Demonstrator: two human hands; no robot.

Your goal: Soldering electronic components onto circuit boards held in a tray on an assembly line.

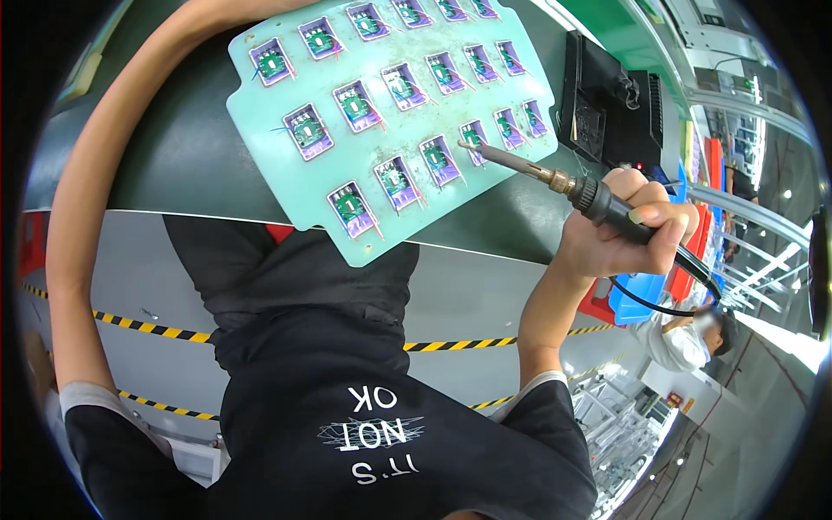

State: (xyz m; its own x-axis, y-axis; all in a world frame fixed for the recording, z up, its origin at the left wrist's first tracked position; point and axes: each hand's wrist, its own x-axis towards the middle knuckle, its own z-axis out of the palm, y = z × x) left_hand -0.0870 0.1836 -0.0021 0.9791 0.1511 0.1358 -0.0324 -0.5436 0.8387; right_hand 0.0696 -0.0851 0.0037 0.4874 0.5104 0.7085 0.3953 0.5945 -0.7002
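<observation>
R hand [628, 230] grips soldering iron [596, 201] by its handle, tip over lt-green tray [269, 113] w/ rows of small PCBs [308, 130]. Tray's on dk surface [186, 152], near corner overhanging. L hand's out of view up top; can't tell its grip.

Your view is bright under cool white light, with a strip of glare [799, 348] burning out at the right. A soft sheen lies on your dark counter [191, 160]. The mint-green tray [351, 163] looks crisp; the distant metal frames [620, 433] turn soft. Fisheye distortion bows the striped floor tape [468, 344], and black swallows your corners.
</observation>
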